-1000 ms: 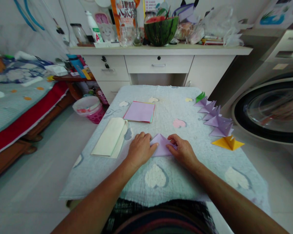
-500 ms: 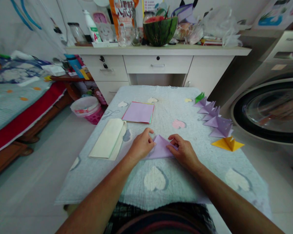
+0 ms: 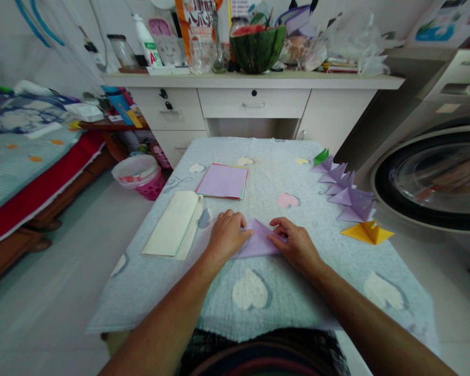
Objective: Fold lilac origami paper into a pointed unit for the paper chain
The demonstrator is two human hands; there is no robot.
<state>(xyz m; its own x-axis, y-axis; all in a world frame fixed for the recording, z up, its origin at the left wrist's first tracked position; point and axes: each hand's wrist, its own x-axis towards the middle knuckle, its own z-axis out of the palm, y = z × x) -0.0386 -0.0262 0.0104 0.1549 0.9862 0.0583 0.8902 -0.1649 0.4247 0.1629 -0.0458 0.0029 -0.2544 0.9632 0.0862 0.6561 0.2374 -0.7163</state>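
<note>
A purple sheet of origami paper (image 3: 260, 241), folded into a triangle with its peak pointing away from me, lies on the cloth-covered table (image 3: 297, 292). My left hand (image 3: 230, 231) is closed on its left side, thumb and fingers pressed together over the edge. At the right corner my right hand (image 3: 293, 239) pinches the paper between thumb and fingers. Beyond my left hand sits a stack of square coloured paper (image 3: 222, 181), purple on top. Folded paper cranes, purple ones (image 3: 356, 204), a green one (image 3: 321, 156) and an orange one (image 3: 368, 232), line the right edge.
A folded cream-coloured paper or cloth piece (image 3: 172, 224) lies left of my left hand. Behind the table stands a white desk (image 3: 254, 102) bearing a cut watermelon (image 3: 257, 49), jars and bags. A pink bin (image 3: 141, 180) is at left, a washing machine (image 3: 434, 156) at right.
My left hand has shifted slightly along the left side of the purple paper, its thumb now lying further over it. My right hand stays at the right corner.
</note>
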